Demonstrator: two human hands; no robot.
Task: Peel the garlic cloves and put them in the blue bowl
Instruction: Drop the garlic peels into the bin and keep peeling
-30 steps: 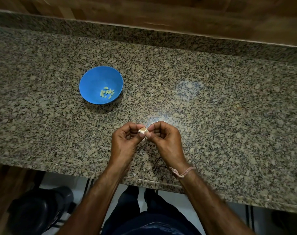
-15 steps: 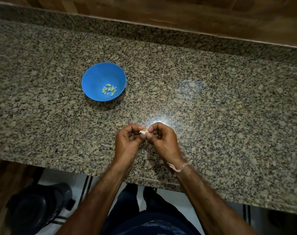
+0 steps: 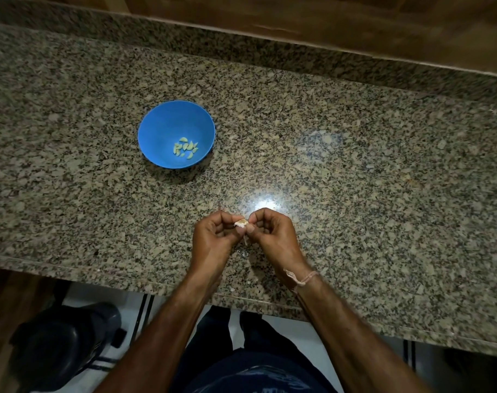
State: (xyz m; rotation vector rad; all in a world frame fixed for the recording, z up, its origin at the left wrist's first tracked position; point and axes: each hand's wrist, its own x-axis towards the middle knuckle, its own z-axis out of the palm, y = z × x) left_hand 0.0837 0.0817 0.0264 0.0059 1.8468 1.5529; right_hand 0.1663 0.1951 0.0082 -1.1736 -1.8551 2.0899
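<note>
Pinching garlic clove point(image 3: 240, 222), both hands' grip; speckled granite counter point(image 3: 355, 180), wood wall point(image 3: 355, 21).

Granite counter point(image 3: 355, 194); blue bowl point(image 3: 159, 129) on it.

A speckled granite counter point(image 3: 355, 171) fronts a wooden wall point(image 3: 326, 21); a dark container point(image 3: 63, 344) stands below.
</note>
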